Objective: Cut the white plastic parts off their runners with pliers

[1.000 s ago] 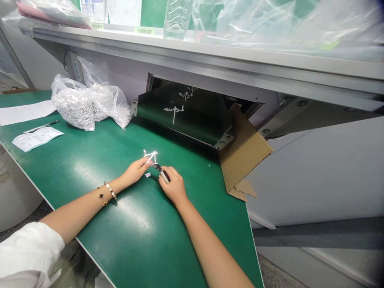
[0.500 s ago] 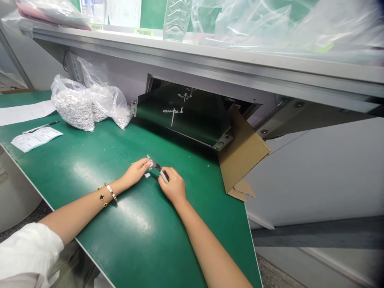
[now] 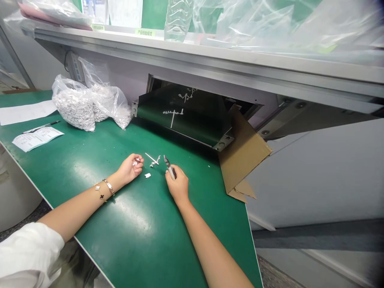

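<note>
Well, the left hand lies curled on the green bench mat, its fingertips pinching what looks like a small white plastic piece, though the fingers partly hide it. The right hand wraps its fingers round the white handle of small side cutters, jaws pointing up and away. Between the hands, touching neither, lies a white plastic runner, with a loose white chip just below it. Behind, a clear bag of white parts slumps beside a green conveyor carrying more runners.
</note>
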`<state>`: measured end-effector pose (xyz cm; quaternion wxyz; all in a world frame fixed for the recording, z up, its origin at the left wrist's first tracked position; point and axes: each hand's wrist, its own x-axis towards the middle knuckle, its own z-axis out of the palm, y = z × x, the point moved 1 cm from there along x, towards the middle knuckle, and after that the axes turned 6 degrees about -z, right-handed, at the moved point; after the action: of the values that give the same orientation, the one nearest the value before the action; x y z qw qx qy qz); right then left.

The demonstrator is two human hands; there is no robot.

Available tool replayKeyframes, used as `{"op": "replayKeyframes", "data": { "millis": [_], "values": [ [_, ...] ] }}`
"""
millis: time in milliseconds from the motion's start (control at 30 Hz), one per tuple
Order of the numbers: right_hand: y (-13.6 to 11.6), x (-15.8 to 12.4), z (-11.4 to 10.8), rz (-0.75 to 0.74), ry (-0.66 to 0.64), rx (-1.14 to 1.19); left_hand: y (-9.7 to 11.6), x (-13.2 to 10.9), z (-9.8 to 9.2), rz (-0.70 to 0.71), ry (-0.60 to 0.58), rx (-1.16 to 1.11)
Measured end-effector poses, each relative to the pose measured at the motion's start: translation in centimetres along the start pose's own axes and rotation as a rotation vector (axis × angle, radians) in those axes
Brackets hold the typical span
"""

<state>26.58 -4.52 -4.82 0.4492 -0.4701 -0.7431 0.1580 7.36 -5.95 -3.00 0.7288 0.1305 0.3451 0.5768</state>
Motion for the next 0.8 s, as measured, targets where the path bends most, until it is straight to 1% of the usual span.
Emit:
{"op": "replayKeyframes", "data": {
  "millis": [100, 167, 233, 367, 433, 500, 567, 700, 767, 800],
  "values": [
    [0.2, 0.1, 0.0, 0.040, 0.010, 0.013, -0.3, 0.5, -0.4, 0.022, 0.085, 0.024],
    [0.3, 0.1, 0.1, 0.054, 0.010, 0.020, -0.5, 0.7, -0.6, 0.082, 0.101, 0.168],
    [0.3, 0.2, 0.2, 0.062, 0.006, 0.025, -0.7, 0.9, -0.7, 0.178, 0.124, 0.446],
    [0.3, 0.3, 0.2, 0.058, -0.004, 0.023, -0.7, 1.6, -0.6, 0.494, 0.157, 1.131],
    [0.3, 0.3, 0.2, 0.051, -0.008, 0.021, -0.8, 2.0, -0.5, 0.587, 0.152, 1.334],
    [0.3, 0.3, 0.2, 0.045, -0.016, 0.019, -1.0, 2.2, -0.3, 0.602, 0.145, 1.419],
    [0.2, 0.3, 0.2, 0.044, -0.027, 0.024, -1.1, 2.4, -0.3, 0.590, 0.146, 1.462],
    [0.2, 0.2, 0.2, 0.040, -0.036, 0.038, -1.4, 1.9, -0.1, 0.583, 0.181, 1.570],
    [0.2, 0.2, 0.2, 0.038, -0.037, 0.039, -1.5, 1.3, -0.1, 0.609, 0.154, 1.630],
    [0.3, 0.2, 0.2, 0.038, -0.039, 0.040, -1.6, 0.9, -0.2, 0.622, 0.115, 1.662]
  ]
}}
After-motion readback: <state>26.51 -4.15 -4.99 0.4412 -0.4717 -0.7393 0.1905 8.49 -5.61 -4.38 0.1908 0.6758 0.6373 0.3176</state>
